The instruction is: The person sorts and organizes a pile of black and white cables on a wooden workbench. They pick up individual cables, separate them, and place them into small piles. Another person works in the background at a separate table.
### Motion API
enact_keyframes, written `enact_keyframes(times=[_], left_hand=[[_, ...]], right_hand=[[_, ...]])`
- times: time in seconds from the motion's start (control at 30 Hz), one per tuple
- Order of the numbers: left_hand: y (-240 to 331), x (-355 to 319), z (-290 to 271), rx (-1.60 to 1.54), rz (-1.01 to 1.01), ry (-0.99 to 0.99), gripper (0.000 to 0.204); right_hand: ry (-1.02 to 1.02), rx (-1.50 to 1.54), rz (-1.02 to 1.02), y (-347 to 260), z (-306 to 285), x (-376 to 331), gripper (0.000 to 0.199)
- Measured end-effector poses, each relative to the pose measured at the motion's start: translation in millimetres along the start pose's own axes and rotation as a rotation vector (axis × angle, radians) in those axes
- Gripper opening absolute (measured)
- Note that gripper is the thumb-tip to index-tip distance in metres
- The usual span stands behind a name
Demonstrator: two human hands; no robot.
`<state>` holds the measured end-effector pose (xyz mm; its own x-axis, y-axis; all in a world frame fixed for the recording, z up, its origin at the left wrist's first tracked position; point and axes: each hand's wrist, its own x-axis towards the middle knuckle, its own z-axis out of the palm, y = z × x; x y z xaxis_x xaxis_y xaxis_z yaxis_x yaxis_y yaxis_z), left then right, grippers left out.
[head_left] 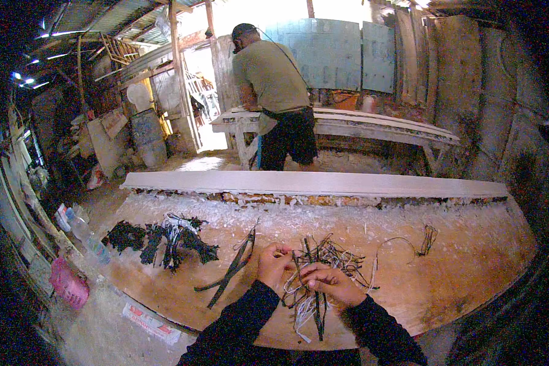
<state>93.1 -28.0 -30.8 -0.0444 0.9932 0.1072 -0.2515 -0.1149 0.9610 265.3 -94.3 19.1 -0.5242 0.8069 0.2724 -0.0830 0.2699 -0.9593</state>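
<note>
Pale and dark fibre strands in a loose tangled bundle [314, 268], thin and flat like strips, off-white mixed with black, some curling out sideways and some hanging toward the near edge of the tabletop [457, 268]. Bundle lies at centre-front of the tabletop, right under both hands.

Left hand [273, 263]: fingers curled shut, pinching a few strands at the bundle's left side. Right hand [330, 283]: fingers bent down over the middle of the bundle, gripping strands; thumb side hidden, so exact grip can't be told. The two hands are close together, nearly touching.

Counts:
- 1 worked bundle; strand count not readable.
- 1 pair of long dark strips [233, 267] lying just left of the left hand, crossed loosely.
- 1 dark clumped pile [161, 239] further left, with white strands through it.
- 1 small looped strand [422, 241] to the right, apart from the bundle.
- 1 long pale moulded slab [311, 183] along the far edge.
- 1 plastic bottle [86, 235] beside the left edge.
- 1 other person [274, 91], back turned, at a second bench [372, 125] beyond.
</note>
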Motion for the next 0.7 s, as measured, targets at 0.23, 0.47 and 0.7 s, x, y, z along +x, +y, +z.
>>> enact_keyframes(times=[0.23, 0.47, 0.7], left_hand=[[-10.7, 3.7, 5.9, 0.249, 0.344, -0.128, 0.005], [8.6, -17.1, 14.2, 0.311, 0.261, -0.466, 0.007], [28.4, -35.5, 27.2, 0.075, 0.020, -0.924, 0.013]], right_hand=[[0.120, -0.022, 0.026, 1.7, -5.2, -4.1, 0.008], [0.482, 0.033, 0.016, 19.3, -15.5, 3.6, 0.012], [0.819, -0.399, -0.090, 14.0, -34.0, 3.4, 0.012]])
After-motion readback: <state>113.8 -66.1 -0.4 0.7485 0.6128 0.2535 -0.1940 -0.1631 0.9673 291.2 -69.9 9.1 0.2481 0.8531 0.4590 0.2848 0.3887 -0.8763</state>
